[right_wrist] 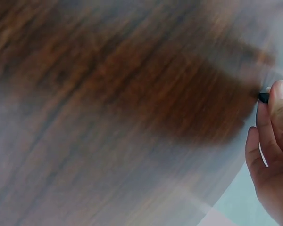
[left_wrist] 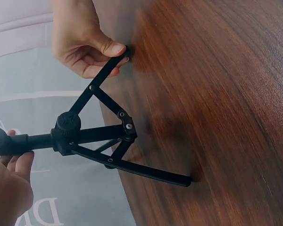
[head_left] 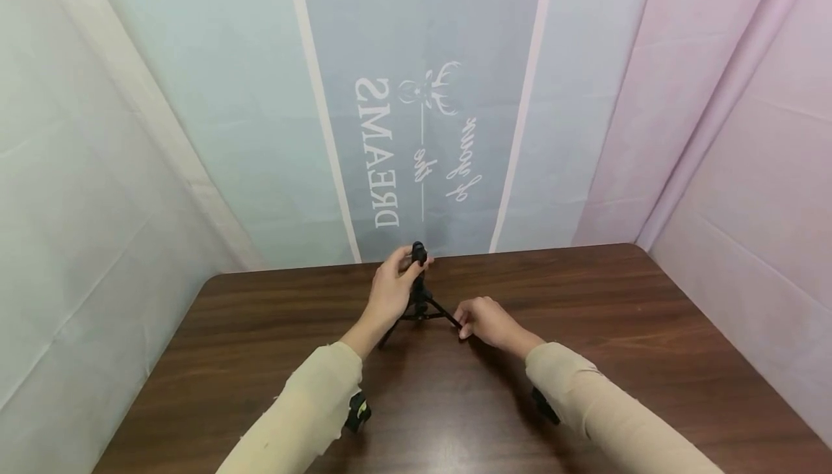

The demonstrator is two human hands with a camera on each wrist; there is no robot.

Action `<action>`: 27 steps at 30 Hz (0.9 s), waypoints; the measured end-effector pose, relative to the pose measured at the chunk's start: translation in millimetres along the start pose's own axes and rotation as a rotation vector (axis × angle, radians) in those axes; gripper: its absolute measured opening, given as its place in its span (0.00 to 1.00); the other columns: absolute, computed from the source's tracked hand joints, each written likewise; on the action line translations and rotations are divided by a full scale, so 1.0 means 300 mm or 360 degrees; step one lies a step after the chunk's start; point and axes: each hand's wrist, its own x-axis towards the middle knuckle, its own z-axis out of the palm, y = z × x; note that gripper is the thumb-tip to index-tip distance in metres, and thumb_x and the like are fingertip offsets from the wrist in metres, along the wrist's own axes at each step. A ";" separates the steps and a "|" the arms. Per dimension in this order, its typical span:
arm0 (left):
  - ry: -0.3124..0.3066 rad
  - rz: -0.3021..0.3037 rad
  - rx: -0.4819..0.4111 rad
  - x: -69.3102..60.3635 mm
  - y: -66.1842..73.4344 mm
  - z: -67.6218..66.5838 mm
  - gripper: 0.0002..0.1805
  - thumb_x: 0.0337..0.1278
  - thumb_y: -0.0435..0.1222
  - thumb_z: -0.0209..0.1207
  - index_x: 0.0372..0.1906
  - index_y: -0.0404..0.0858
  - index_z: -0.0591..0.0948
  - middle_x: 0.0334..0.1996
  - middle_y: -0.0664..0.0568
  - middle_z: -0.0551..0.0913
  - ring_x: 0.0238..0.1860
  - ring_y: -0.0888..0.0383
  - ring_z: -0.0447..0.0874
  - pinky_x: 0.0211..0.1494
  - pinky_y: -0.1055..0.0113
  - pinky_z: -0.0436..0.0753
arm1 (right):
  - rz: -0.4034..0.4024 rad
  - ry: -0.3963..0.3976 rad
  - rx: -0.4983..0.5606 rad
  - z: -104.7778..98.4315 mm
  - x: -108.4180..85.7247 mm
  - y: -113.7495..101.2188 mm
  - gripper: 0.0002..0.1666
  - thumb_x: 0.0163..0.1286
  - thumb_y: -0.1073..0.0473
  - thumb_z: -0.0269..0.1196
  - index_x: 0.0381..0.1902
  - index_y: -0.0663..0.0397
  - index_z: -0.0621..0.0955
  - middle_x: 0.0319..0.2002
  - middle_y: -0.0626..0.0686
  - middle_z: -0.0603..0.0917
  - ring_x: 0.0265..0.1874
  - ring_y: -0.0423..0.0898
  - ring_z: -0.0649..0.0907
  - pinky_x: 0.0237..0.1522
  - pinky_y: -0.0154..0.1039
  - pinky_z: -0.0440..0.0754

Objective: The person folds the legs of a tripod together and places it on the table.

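A small black tripod (left_wrist: pixel 99 134) stands near the back edge of the table with its legs spread. My left hand (head_left: pixel 391 286) grips the top of its column, thumb and fingers around it. With thumb and fingers, my right hand (head_left: pixel 487 324) pinches the foot end of the right leg. In the left wrist view the leg braces and a round knob (left_wrist: pixel 68 123) show at the hub. Another leg (left_wrist: pixel 155 174) reaches toward the tabletop. The right wrist view shows only the tip of the pinched leg (right_wrist: pixel 263 97) between the fingers.
The brown wooden table (head_left: pixel 260 358) has rounded back corners. Behind it hangs a fabric backdrop (head_left: pixel 455 40) with printed lettering, and pale curtains (head_left: pixel 84 207) flank both sides. A dark strapped device (head_left: pixel 357 412) is under the left sleeve.
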 end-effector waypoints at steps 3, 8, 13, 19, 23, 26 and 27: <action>-0.0014 0.0001 -0.0033 0.001 -0.003 -0.001 0.13 0.74 0.40 0.54 0.57 0.44 0.79 0.50 0.52 0.86 0.55 0.56 0.82 0.63 0.51 0.75 | -0.0002 0.0023 0.0008 0.005 -0.005 -0.002 0.07 0.57 0.68 0.72 0.33 0.57 0.85 0.28 0.45 0.83 0.31 0.40 0.82 0.38 0.41 0.83; -0.0020 -0.0005 -0.0068 0.001 -0.010 -0.009 0.13 0.74 0.39 0.54 0.56 0.42 0.79 0.50 0.51 0.86 0.56 0.54 0.82 0.63 0.50 0.75 | -0.0021 0.0045 0.0024 0.013 -0.002 -0.002 0.07 0.57 0.69 0.72 0.33 0.56 0.85 0.28 0.44 0.83 0.31 0.39 0.81 0.38 0.39 0.82; -0.0035 -0.0004 -0.0062 0.002 -0.010 -0.019 0.12 0.75 0.37 0.53 0.57 0.41 0.79 0.51 0.50 0.86 0.57 0.54 0.81 0.62 0.50 0.75 | -0.0063 0.0053 0.0005 0.021 0.006 0.001 0.08 0.58 0.69 0.72 0.33 0.56 0.84 0.28 0.44 0.83 0.31 0.39 0.81 0.37 0.38 0.82; -0.0131 0.0024 0.0073 0.015 -0.004 -0.044 0.13 0.74 0.39 0.54 0.57 0.44 0.79 0.50 0.53 0.86 0.55 0.56 0.82 0.60 0.52 0.78 | -0.0019 0.0034 -0.0012 0.020 0.008 -0.004 0.08 0.57 0.69 0.72 0.33 0.56 0.84 0.28 0.44 0.82 0.30 0.39 0.81 0.36 0.38 0.82; -0.0229 0.0047 0.0202 0.032 0.003 -0.070 0.15 0.72 0.43 0.56 0.59 0.47 0.80 0.49 0.56 0.86 0.55 0.57 0.82 0.58 0.51 0.79 | 0.0011 0.0021 -0.0030 0.013 0.007 -0.007 0.07 0.57 0.68 0.73 0.33 0.57 0.84 0.28 0.45 0.83 0.30 0.39 0.81 0.35 0.38 0.82; -0.0283 0.0053 0.0281 0.045 0.005 -0.088 0.16 0.70 0.45 0.58 0.59 0.51 0.81 0.49 0.59 0.86 0.56 0.57 0.81 0.60 0.50 0.77 | 0.0008 0.0013 -0.0034 0.010 0.009 -0.008 0.07 0.57 0.68 0.73 0.33 0.58 0.84 0.28 0.45 0.83 0.30 0.39 0.81 0.35 0.38 0.82; -0.0291 0.0061 0.0302 0.049 0.005 -0.093 0.16 0.69 0.46 0.59 0.58 0.51 0.81 0.49 0.59 0.86 0.56 0.57 0.81 0.60 0.50 0.77 | 0.0002 0.0011 -0.0036 0.009 0.010 -0.008 0.07 0.57 0.67 0.73 0.33 0.58 0.84 0.28 0.45 0.83 0.30 0.39 0.81 0.35 0.39 0.82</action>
